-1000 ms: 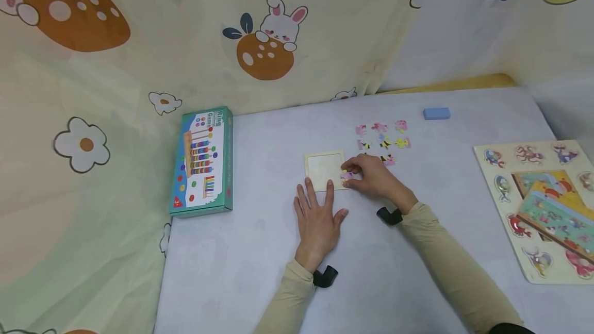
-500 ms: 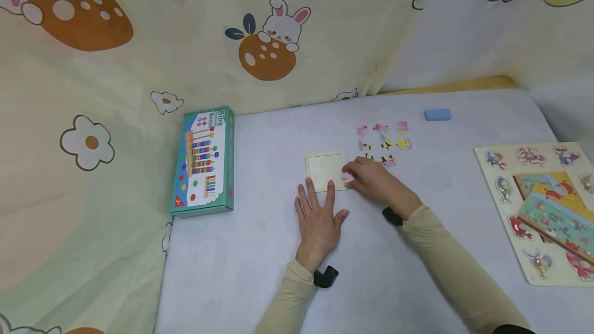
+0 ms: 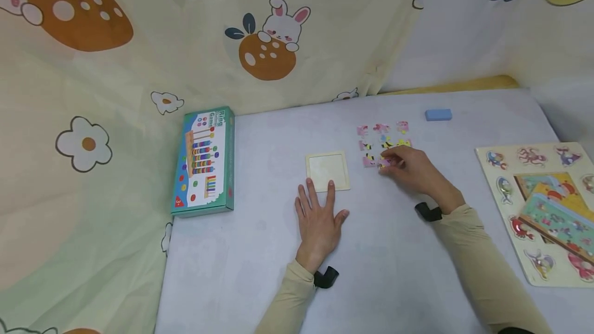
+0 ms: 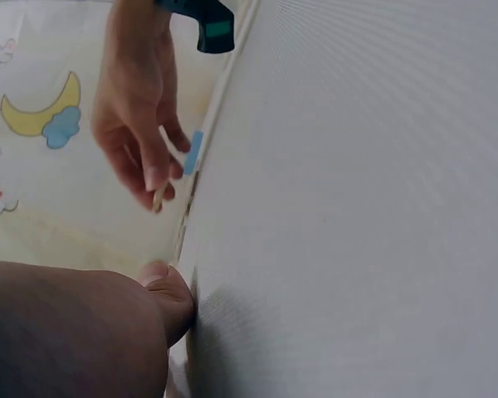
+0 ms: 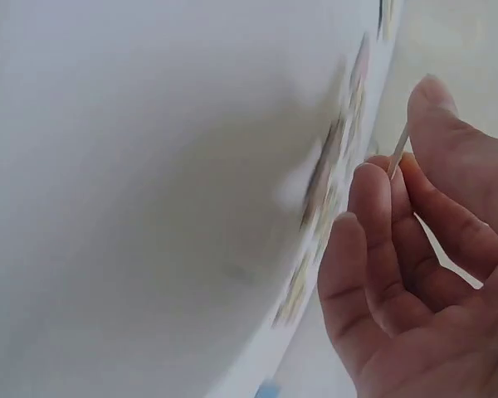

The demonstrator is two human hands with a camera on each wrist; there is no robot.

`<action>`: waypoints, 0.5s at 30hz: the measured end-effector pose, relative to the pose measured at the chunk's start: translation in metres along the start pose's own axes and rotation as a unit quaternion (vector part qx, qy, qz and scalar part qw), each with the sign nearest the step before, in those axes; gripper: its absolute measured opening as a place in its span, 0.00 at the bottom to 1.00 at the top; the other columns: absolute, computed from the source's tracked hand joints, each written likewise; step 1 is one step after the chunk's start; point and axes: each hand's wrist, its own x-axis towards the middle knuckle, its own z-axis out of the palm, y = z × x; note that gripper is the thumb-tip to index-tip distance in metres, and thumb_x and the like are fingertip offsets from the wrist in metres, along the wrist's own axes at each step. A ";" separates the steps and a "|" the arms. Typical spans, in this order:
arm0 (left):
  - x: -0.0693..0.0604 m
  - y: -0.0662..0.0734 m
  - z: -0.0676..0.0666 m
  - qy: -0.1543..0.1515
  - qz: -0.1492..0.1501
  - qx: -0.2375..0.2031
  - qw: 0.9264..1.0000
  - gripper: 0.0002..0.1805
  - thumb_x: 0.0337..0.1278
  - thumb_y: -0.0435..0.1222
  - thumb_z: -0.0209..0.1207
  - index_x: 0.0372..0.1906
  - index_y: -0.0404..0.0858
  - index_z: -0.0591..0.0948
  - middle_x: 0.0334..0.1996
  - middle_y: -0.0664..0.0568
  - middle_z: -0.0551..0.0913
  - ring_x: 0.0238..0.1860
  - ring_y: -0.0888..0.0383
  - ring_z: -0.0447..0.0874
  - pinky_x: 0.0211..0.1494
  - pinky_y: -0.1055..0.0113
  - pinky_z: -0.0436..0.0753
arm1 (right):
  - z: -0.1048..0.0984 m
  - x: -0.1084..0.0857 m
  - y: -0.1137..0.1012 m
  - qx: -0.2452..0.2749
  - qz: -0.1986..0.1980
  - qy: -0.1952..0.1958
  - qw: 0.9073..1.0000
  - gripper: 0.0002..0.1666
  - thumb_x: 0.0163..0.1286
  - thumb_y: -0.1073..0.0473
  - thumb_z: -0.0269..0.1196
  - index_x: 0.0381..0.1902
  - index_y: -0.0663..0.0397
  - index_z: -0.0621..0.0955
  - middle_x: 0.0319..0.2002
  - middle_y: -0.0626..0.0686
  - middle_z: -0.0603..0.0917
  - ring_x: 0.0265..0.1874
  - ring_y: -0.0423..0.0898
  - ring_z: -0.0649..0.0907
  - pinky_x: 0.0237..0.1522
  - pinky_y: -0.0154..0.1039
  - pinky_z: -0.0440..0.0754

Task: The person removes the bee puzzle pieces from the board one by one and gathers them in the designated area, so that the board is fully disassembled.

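Observation:
My right hand is over the lower right of a cluster of small pink and yellow jigsaw pieces. In the right wrist view, a thin jigsaw piece seen edge-on is pinched between its thumb and fingertips. That hand hides part of the cluster in the head view. My left hand lies flat with fingers spread, and its fingertips rest on the near edge of a square cream puzzle frame. No piece lies inside the frame. The left wrist view shows the left thumb close up.
To the left stands a green game box. A blue block sits at the back right. A cream board with sea-animal pictures lies at the right, picture boards stacked on it. A printed curtain hangs behind the table.
My right hand, holding a jigsaw piece, has moved right from the frame's right edge to the cluster, uncovering the frame's right side. My left hand has stayed in place.

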 end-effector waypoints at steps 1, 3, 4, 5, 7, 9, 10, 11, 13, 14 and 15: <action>0.000 0.000 0.000 0.001 0.000 0.000 1.000 0.43 0.76 0.58 0.54 0.86 0.47 0.57 0.84 0.25 0.41 0.84 0.24 0.35 0.81 0.28 0.48 | -0.005 -0.002 0.004 -0.006 0.001 0.005 1.000 0.22 0.68 0.62 0.75 0.56 0.65 0.85 0.43 0.59 0.88 0.40 0.54 0.86 0.45 0.51 0.84; -0.001 0.000 -0.001 0.003 0.001 0.000 1.000 0.43 0.76 0.58 0.54 0.86 0.47 0.57 0.84 0.25 0.42 0.84 0.24 0.35 0.80 0.28 0.48 | -0.013 -0.007 0.012 -0.016 0.004 0.016 1.000 0.21 0.68 0.62 0.75 0.56 0.64 0.85 0.43 0.60 0.88 0.40 0.54 0.86 0.43 0.51 0.83; -0.001 0.000 -0.001 0.004 0.002 0.001 1.000 0.43 0.76 0.58 0.54 0.86 0.47 0.57 0.84 0.25 0.42 0.84 0.24 0.36 0.80 0.28 0.49 | -0.017 -0.009 0.016 -0.021 0.005 0.022 1.000 0.21 0.67 0.62 0.75 0.56 0.65 0.85 0.43 0.61 0.88 0.40 0.55 0.86 0.43 0.51 0.82; -0.001 0.000 -0.001 0.005 0.002 0.000 1.000 0.43 0.76 0.58 0.54 0.86 0.47 0.57 0.84 0.25 0.42 0.84 0.24 0.36 0.80 0.28 0.49 | -0.021 -0.011 0.020 -0.026 0.009 0.026 0.999 0.21 0.67 0.62 0.76 0.55 0.65 0.85 0.44 0.61 0.88 0.40 0.56 0.86 0.43 0.51 0.80; -0.001 0.000 -0.002 0.005 0.003 0.001 1.000 0.43 0.76 0.58 0.54 0.86 0.47 0.57 0.84 0.25 0.42 0.84 0.24 0.36 0.80 0.28 0.49 | -0.028 -0.014 0.026 -0.035 0.020 0.031 0.999 0.22 0.66 0.63 0.76 0.55 0.65 0.85 0.44 0.62 0.88 0.41 0.57 0.86 0.44 0.52 0.79; -0.001 0.000 -0.002 0.004 0.002 0.003 1.000 0.43 0.76 0.58 0.54 0.87 0.47 0.56 0.84 0.25 0.41 0.84 0.24 0.35 0.80 0.28 0.48 | -0.032 -0.015 0.030 -0.040 0.033 0.026 0.998 0.22 0.66 0.62 0.76 0.55 0.66 0.85 0.45 0.63 0.88 0.42 0.58 0.86 0.47 0.54 0.78; -0.001 0.000 -0.001 0.004 0.002 0.003 1.000 0.43 0.76 0.58 0.54 0.87 0.47 0.56 0.84 0.25 0.41 0.84 0.24 0.35 0.81 0.28 0.48 | -0.034 -0.015 0.033 -0.043 0.039 0.021 0.998 0.22 0.67 0.62 0.76 0.55 0.66 0.84 0.45 0.63 0.88 0.42 0.58 0.85 0.48 0.55 0.78; -0.001 0.000 -0.001 0.004 0.002 0.003 1.000 0.43 0.76 0.59 0.53 0.87 0.47 0.56 0.84 0.25 0.41 0.84 0.25 0.35 0.81 0.29 0.48 | -0.035 -0.015 0.035 -0.045 0.046 0.015 0.998 0.23 0.67 0.61 0.76 0.56 0.66 0.84 0.46 0.64 0.88 0.42 0.58 0.85 0.48 0.55 0.78; 0.000 0.000 -0.001 0.004 0.002 0.003 1.000 0.43 0.76 0.59 0.53 0.87 0.47 0.56 0.84 0.25 0.41 0.84 0.25 0.35 0.81 0.29 0.48 | -0.037 -0.014 0.038 -0.050 0.052 0.004 0.997 0.23 0.68 0.60 0.76 0.56 0.67 0.84 0.46 0.65 0.88 0.43 0.58 0.85 0.49 0.56 0.78; 0.000 0.000 -0.001 0.004 0.002 0.002 1.000 0.43 0.76 0.59 0.54 0.87 0.47 0.56 0.84 0.26 0.41 0.84 0.25 0.35 0.81 0.29 0.48 | -0.037 -0.014 0.039 -0.052 0.053 0.001 0.997 0.23 0.68 0.60 0.76 0.55 0.67 0.84 0.46 0.65 0.88 0.42 0.58 0.85 0.49 0.56 0.78; 0.000 0.000 -0.001 0.005 0.003 0.002 1.000 0.43 0.76 0.59 0.54 0.87 0.47 0.56 0.84 0.25 0.41 0.84 0.25 0.35 0.81 0.29 0.48 | -0.037 -0.014 0.040 -0.055 0.053 -0.001 0.997 0.23 0.67 0.60 0.76 0.55 0.67 0.84 0.46 0.65 0.88 0.42 0.58 0.85 0.48 0.56 0.79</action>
